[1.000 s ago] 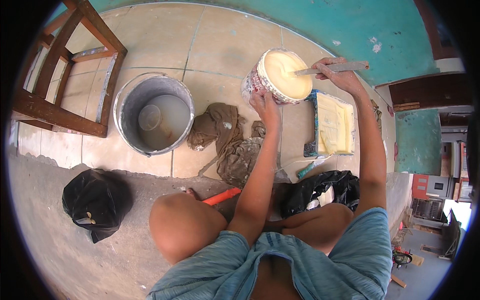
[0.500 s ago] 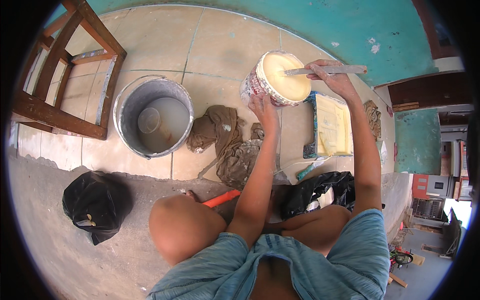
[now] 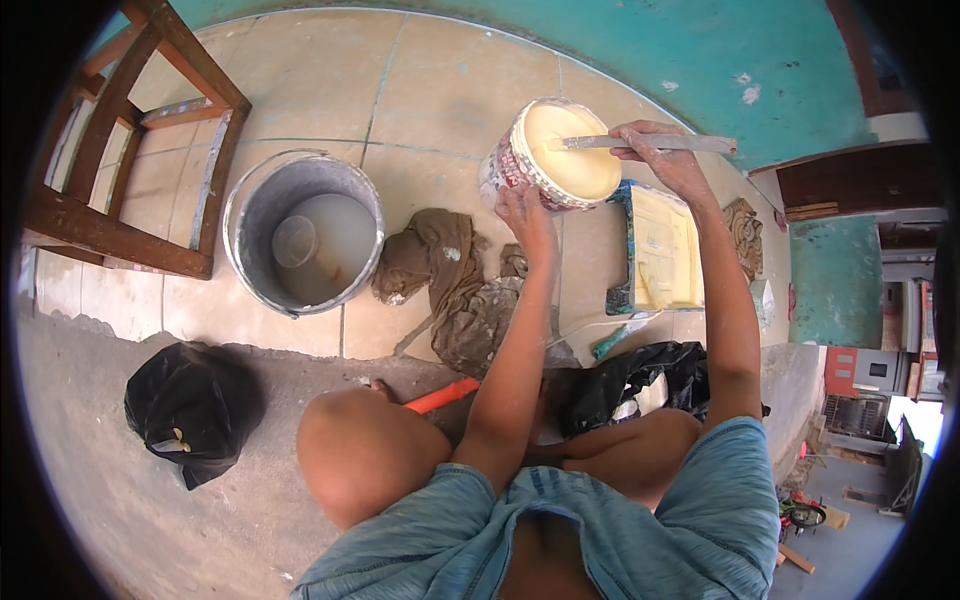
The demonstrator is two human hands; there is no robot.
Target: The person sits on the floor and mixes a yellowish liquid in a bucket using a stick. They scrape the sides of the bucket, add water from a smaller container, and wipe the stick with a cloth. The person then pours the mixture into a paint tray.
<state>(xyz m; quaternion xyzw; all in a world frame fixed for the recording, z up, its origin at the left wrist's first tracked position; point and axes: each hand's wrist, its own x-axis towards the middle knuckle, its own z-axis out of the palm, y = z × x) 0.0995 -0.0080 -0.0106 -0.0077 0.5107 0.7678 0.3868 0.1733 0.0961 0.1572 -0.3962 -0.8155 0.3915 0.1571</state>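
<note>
My left hand [image 3: 525,212] grips the near side of a paint bucket [image 3: 505,165], which is tilted slightly and filled with pale yellow paint [image 3: 575,170]. My right hand [image 3: 655,152] is closed around a flat grey-white stick [image 3: 705,143], whose tip sits in the paint toward the bucket's left side. Right of and below the bucket lies a blue-stained roller tray [image 3: 620,260] with yellow paint in it. A teal-handled tool [image 3: 610,342] rests at its near end. Crumpled brown rags [image 3: 455,290] lie below the bucket, to the left.
A grey pail [image 3: 350,285] holds cloudy water and a clear container [image 3: 295,240]. A wooden stool [image 3: 215,195] stands at left. Black plastic bags [image 3: 190,410] [image 3: 670,370] and an orange tool [image 3: 445,393] lie near my legs. A teal wall [image 3: 680,50] bounds the tiled floor.
The stick, held in my right hand, has shifted left within the paint and its tip has risen slightly toward the bucket's far rim. My left hand keeps its grip with little movement.
</note>
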